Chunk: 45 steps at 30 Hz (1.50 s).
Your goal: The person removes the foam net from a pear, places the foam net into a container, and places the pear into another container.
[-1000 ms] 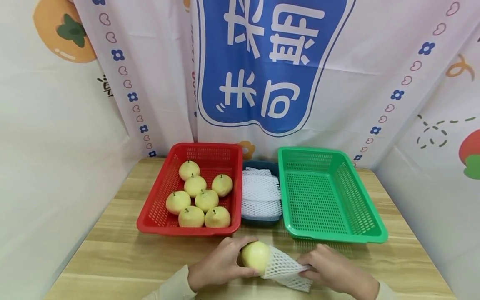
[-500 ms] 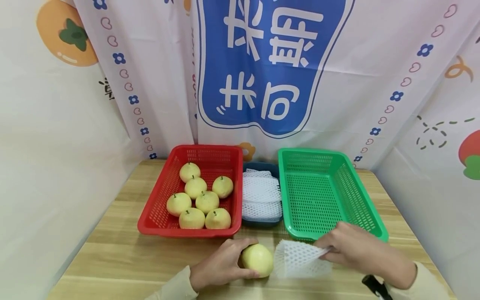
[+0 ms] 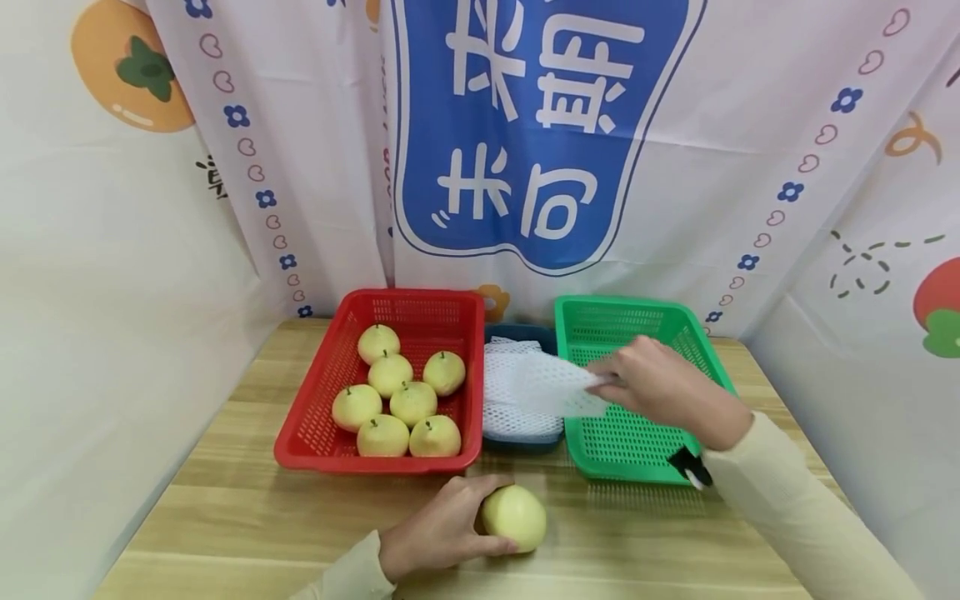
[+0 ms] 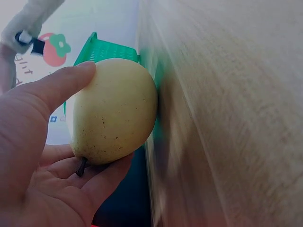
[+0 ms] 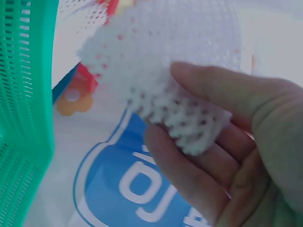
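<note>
My left hand grips a pale yellow pear low at the table's front, thumb on one side and fingers on the other. Its dark stem points back toward the palm in the left wrist view, where the pear is bare. Higher up, my right hand pinches a white foam net sleeve by one end. That sleeve hangs over the blue tray of stacked foam nets, and the hand is above the green basket's left part. In the right wrist view, thumb and fingers squeeze the net.
Several pears sit in the red basket at the left. The green basket stands at the right, and the blue tray is wedged between the two. Wooden table lies in front; a printed cloth hangs behind.
My right hand has pulled the foam net off the pear, first to the right, then up and back over the blue tray. My left hand has kept its grip on the pear in place.
</note>
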{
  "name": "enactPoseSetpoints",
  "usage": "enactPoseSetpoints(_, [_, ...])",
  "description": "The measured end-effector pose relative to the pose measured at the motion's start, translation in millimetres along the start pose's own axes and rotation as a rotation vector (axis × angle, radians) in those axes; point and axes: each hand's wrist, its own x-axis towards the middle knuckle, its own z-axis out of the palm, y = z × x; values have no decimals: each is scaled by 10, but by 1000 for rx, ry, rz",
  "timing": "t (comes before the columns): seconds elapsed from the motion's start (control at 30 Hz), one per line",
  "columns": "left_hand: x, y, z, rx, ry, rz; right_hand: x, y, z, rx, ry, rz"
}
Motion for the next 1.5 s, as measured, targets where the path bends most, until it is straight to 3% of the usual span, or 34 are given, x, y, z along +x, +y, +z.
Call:
enactPoseSetpoints(0.3, [-24,5,-9,52,19,23,705,295,175,-159,152,-14])
enactPoseSetpoints(0.53, [-24,7,-4,45,18,43,1069,610,474,-312,242,-40])
enactPoseSetpoints(0.7, [-15,16,-7,40,3,33,1242,719,723,-515,243,-43])
enactPoseSetpoints(0.83, [-17,22,-16,45,2,22,1351,717,893,-696,169,-98])
enactPoseSetpoints(0.93, [-15,21,-20,48,6,22,1416,694,982,-760,82,-149])
enactPoseSetpoints(1.27, [-2,16,-32,-1,-36,-33,1534,634,1153,-777,-199,-199])
enactPoseSetpoints(1.5, [-5,19,-39,7,-39,-33,1574,589,1188,-771,-276,-184])
